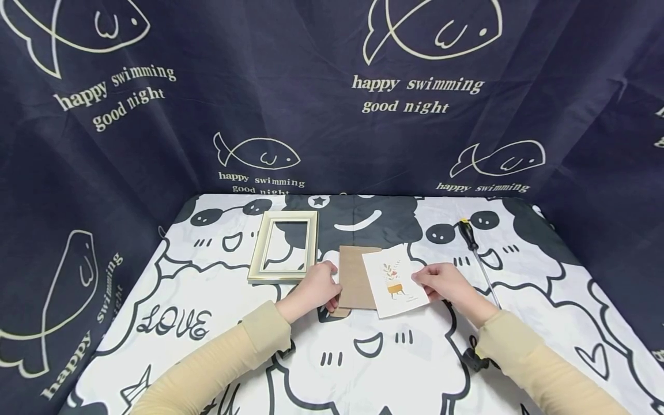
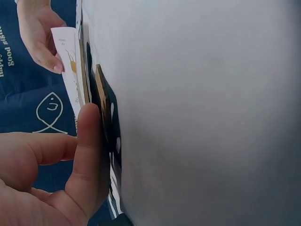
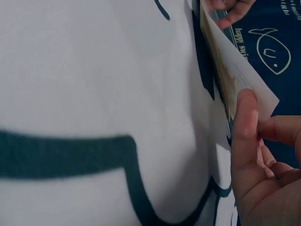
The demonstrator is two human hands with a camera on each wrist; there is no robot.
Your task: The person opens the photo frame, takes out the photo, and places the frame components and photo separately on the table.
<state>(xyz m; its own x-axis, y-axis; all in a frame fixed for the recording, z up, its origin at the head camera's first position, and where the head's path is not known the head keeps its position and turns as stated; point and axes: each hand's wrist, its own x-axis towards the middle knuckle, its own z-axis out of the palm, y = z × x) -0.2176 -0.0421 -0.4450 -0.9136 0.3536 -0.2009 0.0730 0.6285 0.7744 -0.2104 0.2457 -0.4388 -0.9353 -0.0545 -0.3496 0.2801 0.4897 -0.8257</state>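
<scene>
In the head view, my right hand (image 1: 441,281) pinches the right edge of a white picture card (image 1: 402,274) printed with a potted plant. The card is slightly turned and overlaps the right side of a brown backing board (image 1: 355,279). My left hand (image 1: 319,285) holds that board by its left edge, thumb towards me. A smaller brown piece (image 1: 340,312) shows below the board's lower left corner. In the right wrist view, thumb and finger grip the corner of the card (image 3: 254,84). The left wrist view shows the left thumb (image 2: 89,127) at the board's edge.
A cream picture frame (image 1: 256,262) with an open middle lies left of the left hand. On the right lies a screwdriver (image 1: 469,236) with a black handle, its shaft running towards the right forearm. A small black object (image 1: 473,358) sits near the right sleeve. Dark curtains surround the table.
</scene>
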